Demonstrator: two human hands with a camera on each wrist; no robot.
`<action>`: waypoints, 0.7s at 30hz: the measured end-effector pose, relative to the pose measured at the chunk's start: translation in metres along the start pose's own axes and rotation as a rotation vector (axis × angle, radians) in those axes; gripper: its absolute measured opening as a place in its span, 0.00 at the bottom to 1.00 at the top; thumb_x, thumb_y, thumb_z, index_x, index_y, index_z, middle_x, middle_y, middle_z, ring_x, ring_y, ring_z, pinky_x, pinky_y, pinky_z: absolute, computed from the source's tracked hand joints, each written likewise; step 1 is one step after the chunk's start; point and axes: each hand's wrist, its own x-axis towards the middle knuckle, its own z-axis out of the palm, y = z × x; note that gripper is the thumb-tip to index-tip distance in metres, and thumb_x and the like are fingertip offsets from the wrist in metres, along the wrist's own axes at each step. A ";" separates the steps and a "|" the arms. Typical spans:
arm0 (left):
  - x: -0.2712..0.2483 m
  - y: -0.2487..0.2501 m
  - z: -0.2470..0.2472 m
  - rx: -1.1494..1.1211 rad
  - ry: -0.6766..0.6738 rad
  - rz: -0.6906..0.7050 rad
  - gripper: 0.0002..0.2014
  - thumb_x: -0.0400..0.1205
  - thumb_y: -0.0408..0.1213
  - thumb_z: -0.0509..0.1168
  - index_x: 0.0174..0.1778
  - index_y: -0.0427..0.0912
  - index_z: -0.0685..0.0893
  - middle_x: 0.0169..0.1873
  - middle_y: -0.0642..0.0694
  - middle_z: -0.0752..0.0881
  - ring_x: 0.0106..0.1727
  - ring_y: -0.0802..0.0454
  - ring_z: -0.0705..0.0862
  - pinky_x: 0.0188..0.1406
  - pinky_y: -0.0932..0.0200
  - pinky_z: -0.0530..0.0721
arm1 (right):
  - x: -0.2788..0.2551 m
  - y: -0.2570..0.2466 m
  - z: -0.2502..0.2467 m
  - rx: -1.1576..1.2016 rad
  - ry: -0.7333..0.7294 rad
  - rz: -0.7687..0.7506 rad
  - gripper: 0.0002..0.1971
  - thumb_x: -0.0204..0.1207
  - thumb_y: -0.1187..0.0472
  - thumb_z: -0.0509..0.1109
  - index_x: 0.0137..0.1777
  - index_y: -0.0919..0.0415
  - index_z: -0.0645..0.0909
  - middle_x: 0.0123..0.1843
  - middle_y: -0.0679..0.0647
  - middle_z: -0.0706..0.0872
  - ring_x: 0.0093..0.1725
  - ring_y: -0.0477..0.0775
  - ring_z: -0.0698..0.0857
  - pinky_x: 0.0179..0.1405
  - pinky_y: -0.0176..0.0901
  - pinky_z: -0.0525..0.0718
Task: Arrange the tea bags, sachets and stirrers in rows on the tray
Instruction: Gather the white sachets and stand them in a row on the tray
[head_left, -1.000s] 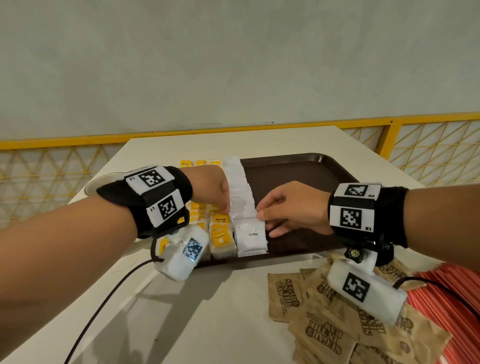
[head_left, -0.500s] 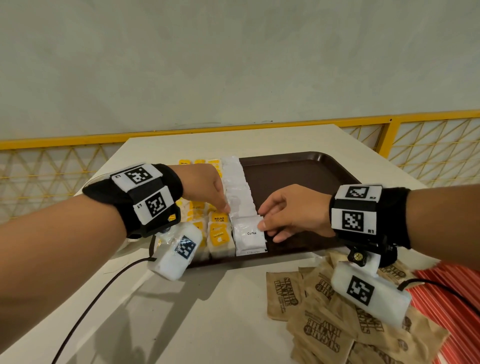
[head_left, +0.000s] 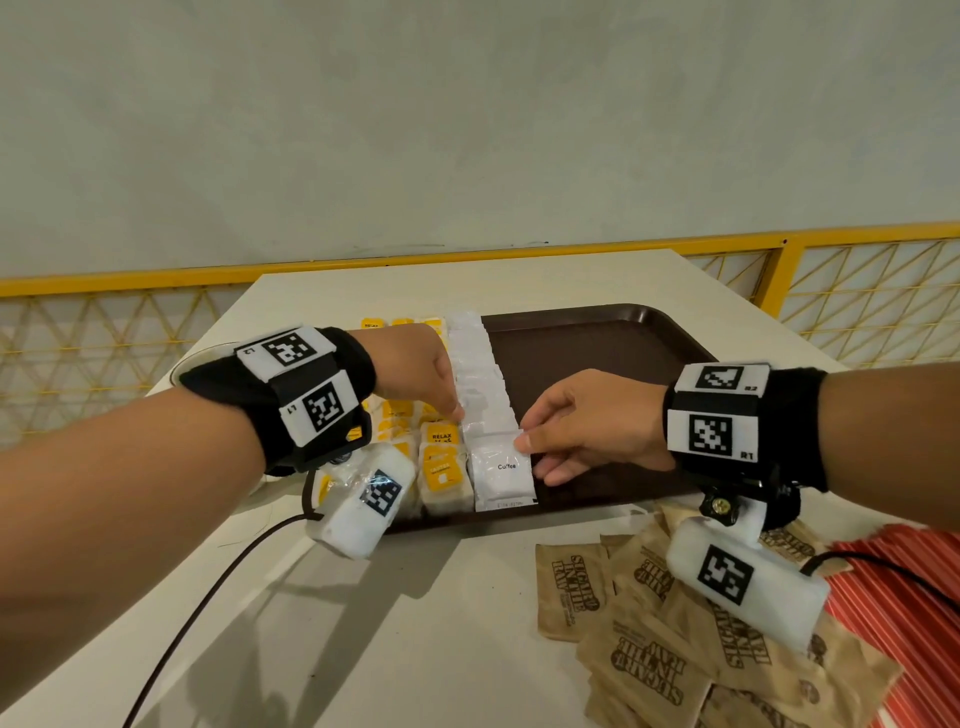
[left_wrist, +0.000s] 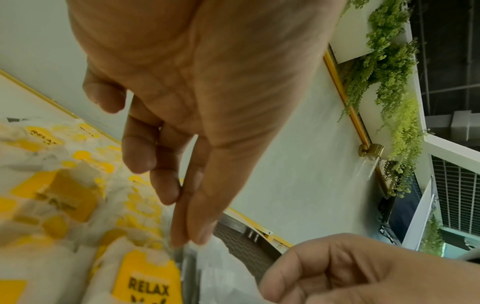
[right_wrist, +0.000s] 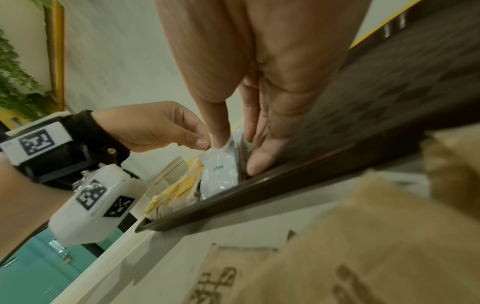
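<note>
Two hands square up the nearest white coffee sachet at the six o'clock end of a row on the brown tray, which sits on a pale bench. The right hand pinches the sachet's far right corner between thumb and forefinger, its other fingers lying along the sachet's right edge. The left hand presses two straight fingertips down at the sachet's far left corner, gripping nothing. Yellow-labelled tea bags fill the rows at nine o'clock of the white column; the tray at three o'clock lies bare. Brown sugar sachets and red striped stirrers wait loose on the bench at five o'clock, off the tray. The overlapped white column looks slippery: too firm a nudge could fan it sideways, and the low left wrist gear could rake the tea bags out of line.
</note>
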 end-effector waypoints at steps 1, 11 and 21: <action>0.000 -0.001 0.000 0.009 0.020 -0.009 0.10 0.76 0.45 0.73 0.42 0.42 0.91 0.32 0.57 0.84 0.33 0.60 0.76 0.32 0.66 0.72 | 0.000 0.000 0.000 -0.006 0.016 -0.008 0.11 0.76 0.66 0.73 0.56 0.70 0.81 0.49 0.66 0.87 0.39 0.53 0.88 0.41 0.41 0.90; 0.004 -0.003 0.002 0.015 0.035 0.022 0.04 0.79 0.40 0.71 0.41 0.45 0.89 0.38 0.57 0.85 0.37 0.62 0.78 0.35 0.70 0.75 | 0.006 -0.006 0.005 0.049 0.061 0.021 0.18 0.86 0.57 0.59 0.63 0.74 0.77 0.52 0.68 0.85 0.41 0.58 0.88 0.43 0.46 0.90; 0.008 -0.005 0.004 -0.015 0.069 0.001 0.09 0.78 0.41 0.71 0.49 0.41 0.92 0.48 0.50 0.89 0.51 0.53 0.83 0.51 0.60 0.80 | 0.018 -0.015 0.006 0.022 0.118 -0.027 0.16 0.86 0.62 0.59 0.64 0.74 0.78 0.61 0.70 0.83 0.43 0.56 0.84 0.45 0.43 0.87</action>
